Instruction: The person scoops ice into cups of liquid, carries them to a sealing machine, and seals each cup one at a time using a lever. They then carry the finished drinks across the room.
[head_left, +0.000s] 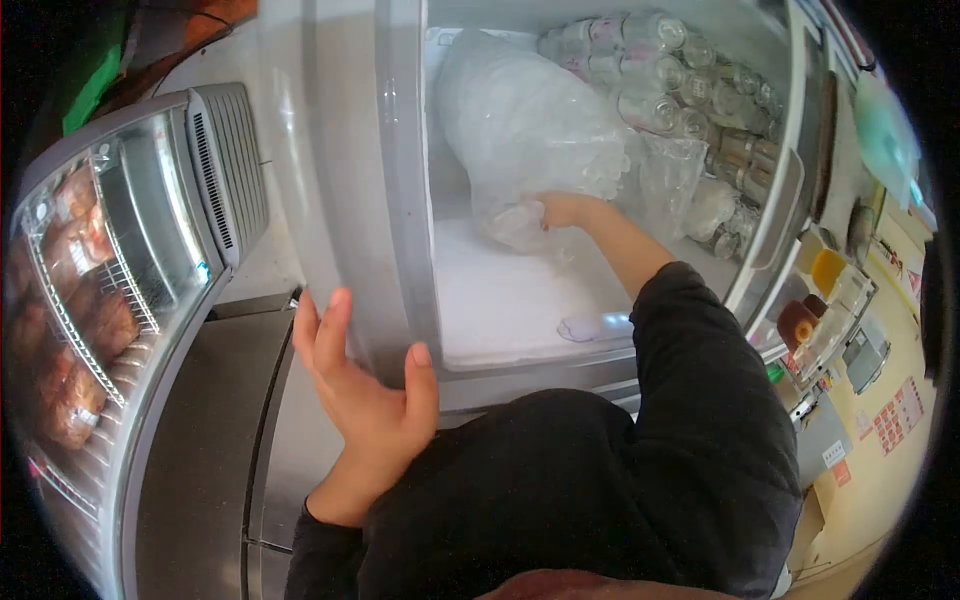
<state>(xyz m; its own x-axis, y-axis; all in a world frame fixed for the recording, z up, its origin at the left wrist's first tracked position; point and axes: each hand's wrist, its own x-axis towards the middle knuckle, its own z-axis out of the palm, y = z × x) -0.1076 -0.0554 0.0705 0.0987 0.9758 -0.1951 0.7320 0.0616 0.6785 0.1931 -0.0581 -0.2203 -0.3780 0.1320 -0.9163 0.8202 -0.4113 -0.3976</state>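
Inside an open chest freezer (408,200) lies a large translucent plastic bag (540,110), bulging and cloudy white. What fills it cannot be made out. My right hand (566,211) reaches down into the freezer, fingers closed on the bunched lower end of the bag. My left hand (375,400) is raised beside the freezer's near left edge, with fingers and thumb spread and nothing in it. A thin, loop-shaped object (577,329) rests on the white freezer floor near the front.
Several clear jars or bottles (655,75) lie stacked along the freezer's right side, with a smaller clear bag (670,175) next to them. On the left stands a glass display case (150,220) holding wrapped reddish food. Shelves with containers (810,310) stand at the right.
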